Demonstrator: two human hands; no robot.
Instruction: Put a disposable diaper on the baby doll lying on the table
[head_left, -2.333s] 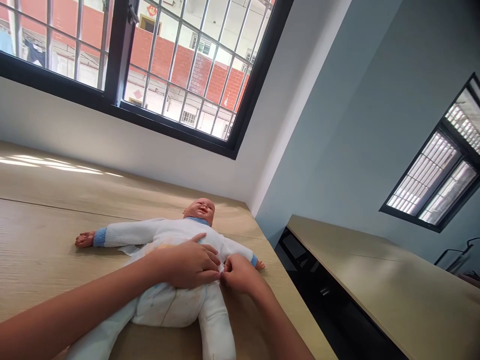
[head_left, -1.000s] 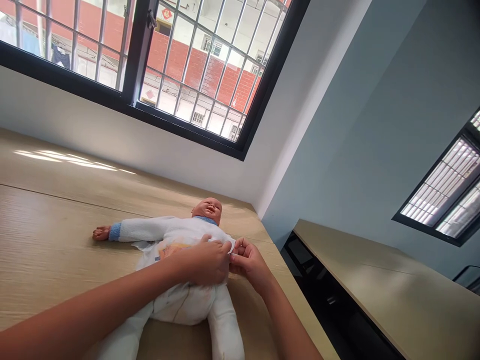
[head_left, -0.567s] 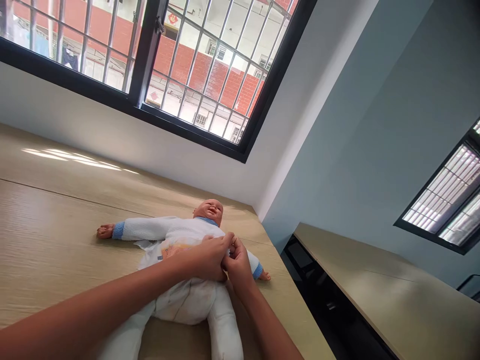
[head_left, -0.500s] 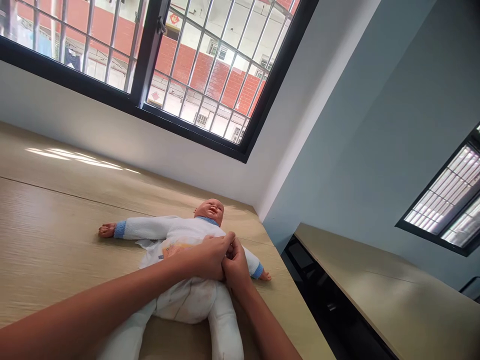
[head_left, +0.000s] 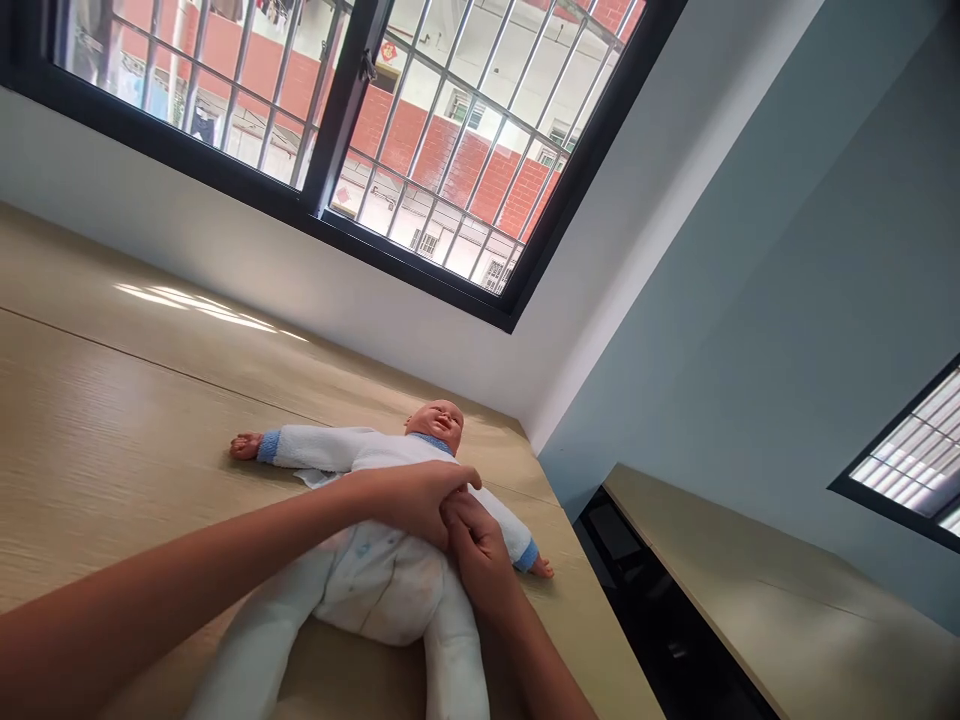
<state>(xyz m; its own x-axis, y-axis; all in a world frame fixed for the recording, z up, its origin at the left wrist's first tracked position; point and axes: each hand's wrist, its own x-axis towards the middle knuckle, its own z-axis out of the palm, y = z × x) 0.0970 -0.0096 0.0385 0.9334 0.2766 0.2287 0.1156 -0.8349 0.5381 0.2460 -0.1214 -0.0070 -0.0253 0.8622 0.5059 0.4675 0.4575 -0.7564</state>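
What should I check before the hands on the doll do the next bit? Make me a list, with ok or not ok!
1. Doll lying on its back on the table: ok.
2. Doll's face pointing up and uncovered: ok.
3. Left hand and right hand together at the doll's side: ok, they meet there.
4. White flap tucked in flat: not ok, it sticks out below the doll's arm, on the left of the picture.
5. Something pinched in the fingers: cannot tell, the hands hide it.
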